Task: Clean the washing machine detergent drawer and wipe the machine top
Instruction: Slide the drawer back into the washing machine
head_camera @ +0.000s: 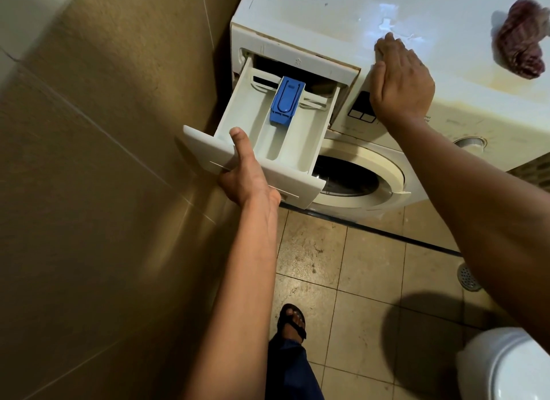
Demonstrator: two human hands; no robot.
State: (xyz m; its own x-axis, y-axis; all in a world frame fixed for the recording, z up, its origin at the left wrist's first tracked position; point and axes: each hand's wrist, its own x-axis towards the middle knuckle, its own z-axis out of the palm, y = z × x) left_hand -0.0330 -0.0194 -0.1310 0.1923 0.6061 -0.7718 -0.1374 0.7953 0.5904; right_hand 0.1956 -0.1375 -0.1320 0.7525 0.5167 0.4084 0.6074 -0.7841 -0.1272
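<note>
Detergent drawer (269, 131), pulled out: holds blue insert (286, 100). Left hand (245, 176) grips drawer front, thumb inside. Right hand (400, 81) flat, fingers straight, on machine top (327, 15).

Fingers of my left hand (244, 179) hide under the front of the white plastic detergent drawer (244, 111); its rear is lost inside the white washing machine (327, 18).

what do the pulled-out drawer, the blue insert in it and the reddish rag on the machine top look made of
Drawer: looks like moulded white plastic, smooth and semi-gloss, with thin dividing walls.
Blue insert: hard plastic too, slightly glossy, with moulded ridges.
Rag: soft woven or knitted cloth, matte, crumpled in folds; the fibre can't be told.
</note>
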